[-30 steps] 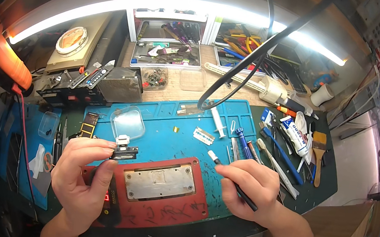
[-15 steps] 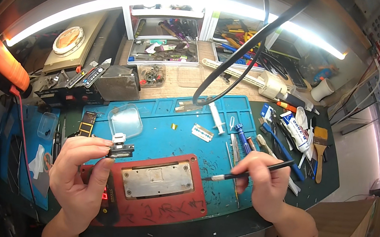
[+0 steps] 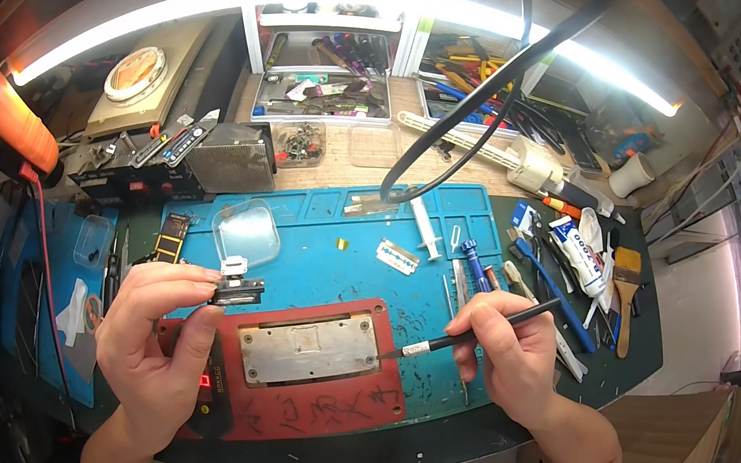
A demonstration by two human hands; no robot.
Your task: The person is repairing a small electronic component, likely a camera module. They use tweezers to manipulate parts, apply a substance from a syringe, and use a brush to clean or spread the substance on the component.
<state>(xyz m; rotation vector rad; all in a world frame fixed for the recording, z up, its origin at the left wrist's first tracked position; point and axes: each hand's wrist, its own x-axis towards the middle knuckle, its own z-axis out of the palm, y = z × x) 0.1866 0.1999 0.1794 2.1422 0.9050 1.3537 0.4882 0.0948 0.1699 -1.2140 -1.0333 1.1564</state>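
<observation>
Between the thumb and fingers of my left hand (image 3: 157,343) is a small black electronic part (image 3: 239,293) with a white piece on its top; it is held up at the left corner of a red-framed heating plate (image 3: 307,351). My right hand (image 3: 508,350) grips a slim black pen-shaped tool (image 3: 482,330) with a pale band and a thin dark tip. That tip points left and down, over the plate's right edge; whether it touches cannot be told. What kind of tip it is stays unclear. A red lit display (image 3: 205,381) shows beside my left wrist.
Behind the plate lie a clear plastic box (image 3: 246,232), a razor blade (image 3: 398,257) and a syringe (image 3: 425,229) on a blue mat (image 3: 309,270). Tools and a wooden brush (image 3: 621,301) crowd the right. A black cable (image 3: 482,103) hangs overhead. An orange hot-air tool (image 3: 3,122) is left.
My right hand has shifted slightly left and down, bringing the tool's tip closer to the metal plate. My left hand and the part in it stay almost still.
</observation>
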